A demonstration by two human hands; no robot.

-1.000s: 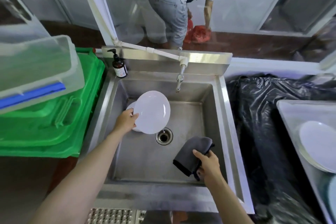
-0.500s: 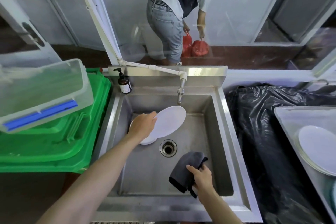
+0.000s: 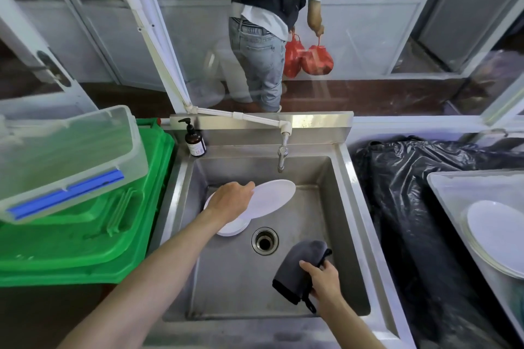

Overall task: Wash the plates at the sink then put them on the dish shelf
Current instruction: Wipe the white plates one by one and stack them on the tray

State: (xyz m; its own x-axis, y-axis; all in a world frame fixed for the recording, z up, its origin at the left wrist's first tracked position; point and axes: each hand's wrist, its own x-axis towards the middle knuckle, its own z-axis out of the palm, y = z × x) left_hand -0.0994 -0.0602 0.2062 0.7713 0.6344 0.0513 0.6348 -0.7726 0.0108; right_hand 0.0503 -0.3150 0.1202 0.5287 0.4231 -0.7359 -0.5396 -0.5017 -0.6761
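So over the last second the plate (image 3: 272, 198) went from being tipped up facing the camera to being carried across toward the tap (image 3: 281, 156), and now it sits tilted just below and a bit left of the spout, hovering over the small stack (image 3: 231, 228) on the sink (image 3: 286, 289) floor. Looks to me like it's being lined up for a rinse, though I can't see any water running yet, so washing of this one hasn't really started. Left hand (image 3: 231, 201) comes in from the lower left with the forearm stretched over the sink's left rim, knuckles up, fingers curled over the plate's near-left edge, so that grip is pinching the rim. Moving right, past the drain (image 3: 264, 241), the right hand (image 3: 323, 280) has barely shifted: it hangs low in the front right of the basin, grip closed around a bunched grey cloth (image 3: 297, 266) with the thumb on top, ready to wipe I'd guess. Way off on the right, well apart from the sink, more white plates (image 3: 494, 235) sit stacked in a tray (image 3: 453, 187), already washed or not I can't tell.
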